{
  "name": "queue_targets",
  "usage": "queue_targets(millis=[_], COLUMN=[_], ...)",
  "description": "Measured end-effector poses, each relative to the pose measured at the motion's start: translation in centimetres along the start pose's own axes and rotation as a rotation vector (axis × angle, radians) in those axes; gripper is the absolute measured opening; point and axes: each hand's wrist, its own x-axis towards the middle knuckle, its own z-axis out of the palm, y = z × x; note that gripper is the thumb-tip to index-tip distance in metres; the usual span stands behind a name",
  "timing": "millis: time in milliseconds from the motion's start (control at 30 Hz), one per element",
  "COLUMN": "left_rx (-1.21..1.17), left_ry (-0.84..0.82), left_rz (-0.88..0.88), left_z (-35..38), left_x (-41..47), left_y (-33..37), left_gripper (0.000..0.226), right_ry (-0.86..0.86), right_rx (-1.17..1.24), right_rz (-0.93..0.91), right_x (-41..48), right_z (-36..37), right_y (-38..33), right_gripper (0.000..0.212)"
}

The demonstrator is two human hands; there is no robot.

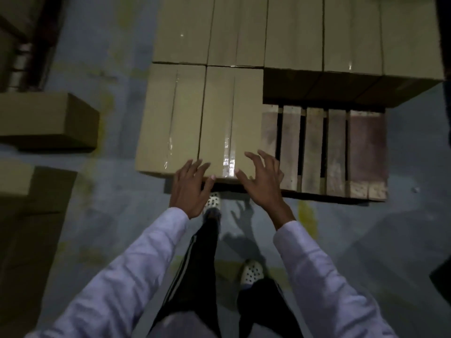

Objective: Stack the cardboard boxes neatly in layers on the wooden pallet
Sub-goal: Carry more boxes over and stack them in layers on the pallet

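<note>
A wooden pallet (pixel 336 152) lies on the floor with its slats bare at the near right. Several taped cardboard boxes fill its far row (pixel 292 32). Two more stand side by side at the near left: the left box (pixel 168 118) and the right box (pixel 227 118). My left hand (pixel 192 189) hovers at the near edge of the right box, fingers spread, holding nothing. My right hand (pixel 262 178) is over that box's near right corner, fingers spread and slightly bent, also holding nothing. Whether either hand touches the box is unclear.
Loose cardboard boxes sit on the grey floor at the left: one (pixel 48 120) at mid-left and a darker one (pixel 31 228) nearer. My feet in white perforated shoes (pixel 251 274) stand just before the pallet. A dark rack (pixel 26 40) is at top left.
</note>
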Motion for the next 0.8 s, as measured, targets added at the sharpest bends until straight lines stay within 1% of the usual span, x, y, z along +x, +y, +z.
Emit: queue_targets(millis=[67, 200, 300, 400, 567, 633, 667, 800], left_rx=[-0.048, -0.132, -0.236, -0.322, -0.474, -0.530, -0.559, -0.727], left_ry=[0.011, 0.086, 0.170, 0.271, 0.418, 0.512, 0.556, 0.669], left_rz=[-0.044, -0.145, -0.221, -0.272, -0.379, -0.458, -0.503, -0.664], left_z=[-0.3, -0.9, -2.4, -4.3, -6.1, -6.4, -6.5, -6.7], left_x=[-6.9, -18.8, -25.3, -30.6, -40.0, -44.4, -46.6, -56.1], left_y=[0.6, 2.1, 4.3, 4.8, 1.7, -0.8, -2.1, -7.2], left_gripper=[0.051, 0.047, 0.047, 0.044, 0.041, 0.033, 0.029, 0.021], right_ry=[-0.026, -0.088, -0.162, -0.229, -0.315, -0.368, -0.403, -0.531], right_rx=[0.018, 0.053, 0.069, 0.009, 0.017, 0.041, 0.047, 0.062], right_rz=[-0.043, -0.090, -0.081, -0.129, -0.227, -0.304, -0.348, -0.520], right_x=[-5.9, -15.3, -21.1, -25.9, -33.2, -35.7, -36.7, -41.2], right_z=[-1.6, -4.0, -5.4, -6.0, -4.6, -3.2, -2.3, 3.0], right_y=[-1.6, -5.4, -7.6, -9.0, -12.8, -15.8, -17.6, -24.9], right_gripper=[0.055, 0.049, 0.044, 0.045, 0.044, 0.045, 0.042, 0.034])
